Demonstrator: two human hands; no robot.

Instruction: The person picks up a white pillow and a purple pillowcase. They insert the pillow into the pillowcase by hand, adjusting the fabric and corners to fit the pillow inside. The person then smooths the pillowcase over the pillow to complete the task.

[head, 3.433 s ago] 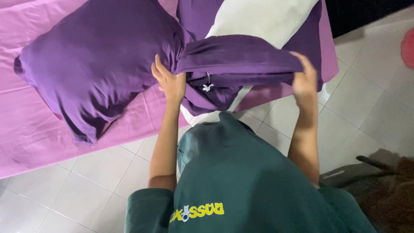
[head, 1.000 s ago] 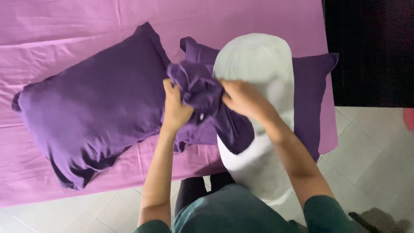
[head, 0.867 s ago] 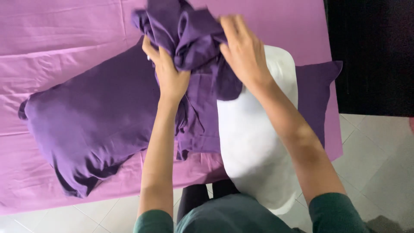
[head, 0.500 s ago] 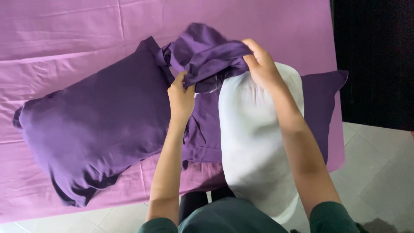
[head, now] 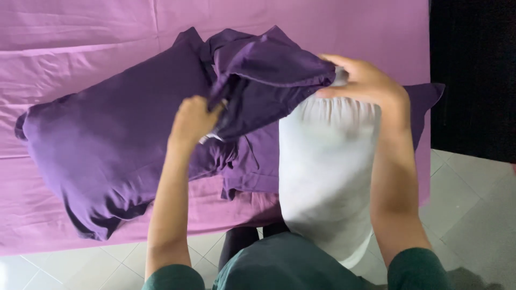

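Observation:
A bare white pillow stands on end against my body, leaning on the bed's edge. Over its far end hangs a dark purple pillowcase. My left hand grips the pillowcase's near-left edge by its opening. My right hand holds the pillowcase's right edge at the top of the white pillow. Another pillow in a purple case lies to the left on the bed, and another purple cloth lies under the white pillow.
The bed wears a pink-violet sheet that hangs over the near edge. Pale floor tiles show below and to the right. A dark area lies beyond the bed's right side.
The pillowcase, bunched and lifted high a second ago, has come down and spread over the top of the white pillow. Both hands have moved apart along its opening.

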